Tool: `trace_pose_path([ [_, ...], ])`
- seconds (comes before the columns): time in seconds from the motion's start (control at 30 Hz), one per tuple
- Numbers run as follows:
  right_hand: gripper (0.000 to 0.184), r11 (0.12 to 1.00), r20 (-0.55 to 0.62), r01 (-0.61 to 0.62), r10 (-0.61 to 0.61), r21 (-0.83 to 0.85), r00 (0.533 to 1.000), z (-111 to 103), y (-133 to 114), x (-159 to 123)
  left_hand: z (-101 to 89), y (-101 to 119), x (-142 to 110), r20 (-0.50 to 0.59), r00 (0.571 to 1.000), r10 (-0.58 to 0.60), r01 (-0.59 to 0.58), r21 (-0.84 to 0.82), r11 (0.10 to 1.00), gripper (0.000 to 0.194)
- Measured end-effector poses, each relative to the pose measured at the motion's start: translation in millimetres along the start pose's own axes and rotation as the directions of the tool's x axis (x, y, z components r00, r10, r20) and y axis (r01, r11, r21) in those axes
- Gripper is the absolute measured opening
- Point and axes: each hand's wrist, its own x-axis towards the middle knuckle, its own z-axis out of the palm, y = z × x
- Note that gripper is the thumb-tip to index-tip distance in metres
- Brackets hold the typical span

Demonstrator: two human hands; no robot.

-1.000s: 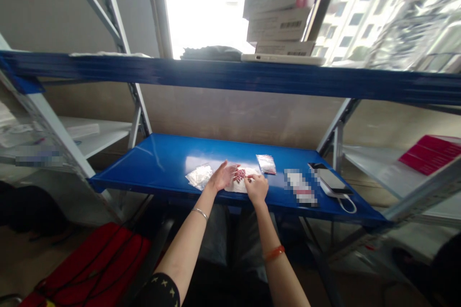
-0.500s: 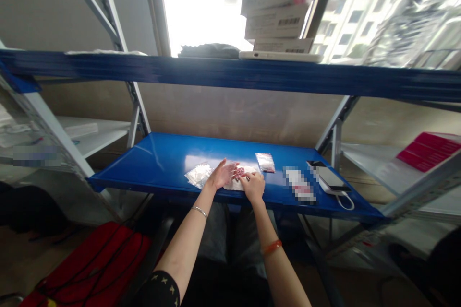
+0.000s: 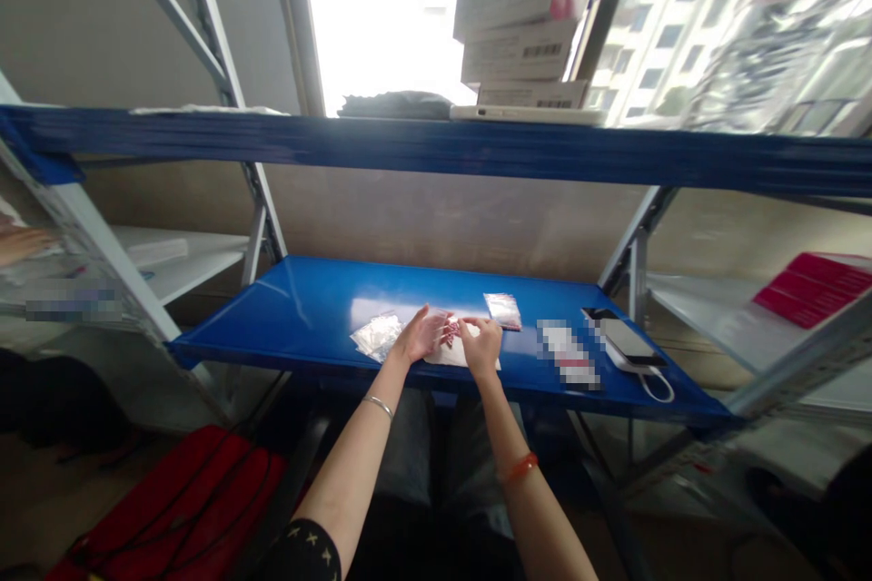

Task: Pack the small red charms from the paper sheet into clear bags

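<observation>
My left hand (image 3: pixel 418 336) is over the front of the blue table, its fingers curled around what looks like a small clear plastic bag (image 3: pixel 441 321). Close beside it, my right hand (image 3: pixel 482 345) has thumb and fingers pinched together at the bag's right side; whatever is between them is too small to make out. Small red pieces (image 3: pixel 452 333) show between the hands, above a white sheet (image 3: pixel 446 358). Left of my left hand lies a loose pile of clear bags (image 3: pixel 377 334). A stack of filled small bags (image 3: pixel 502 310) lies beyond my right hand.
On the blue table (image 3: pixel 306 300), a blurred-out white packet (image 3: pixel 569 354) and a phone (image 3: pixel 630 340) with a white cable (image 3: pixel 659 384) lie to the right. A blue shelf beam (image 3: pixel 409 145) crosses above, with stacked boxes (image 3: pixel 518 45). Another person's hand (image 3: pixel 27 243) shows far left.
My right hand's fingers have risen slightly from the red pieces to the bag near my left hand. Another person's hand has come into view at far left.
</observation>
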Motion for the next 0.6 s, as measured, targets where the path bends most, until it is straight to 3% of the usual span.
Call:
trace_pose_path([
  [0.1,0.038,0.994,-0.012,0.045,-0.043,0.102,0.999,-6,-20,11,-0.3,0,1,-0.004,1.0,0.007,-0.007,-0.008,1.0,0.05],
  [0.27,0.038,0.988,0.102,0.097,-0.11,0.123,0.989,-8,-39,19,3.9,0,-2,-0.01,1.0,0.013,-0.013,-0.036,0.999,0.044],
  [0.47,0.044,0.991,0.047,0.036,-0.043,0.131,0.998,-1,-26,12,2.8,0,0,-0.013,1.0,0.013,-0.013,-0.035,0.999,0.047],
  [0.6,0.035,0.998,0.061,0.023,-0.02,-0.054,0.998,3,-7,4,0.9,1,-1,0.007,1.0,-0.009,0.009,-0.013,1.0,0.052],
])
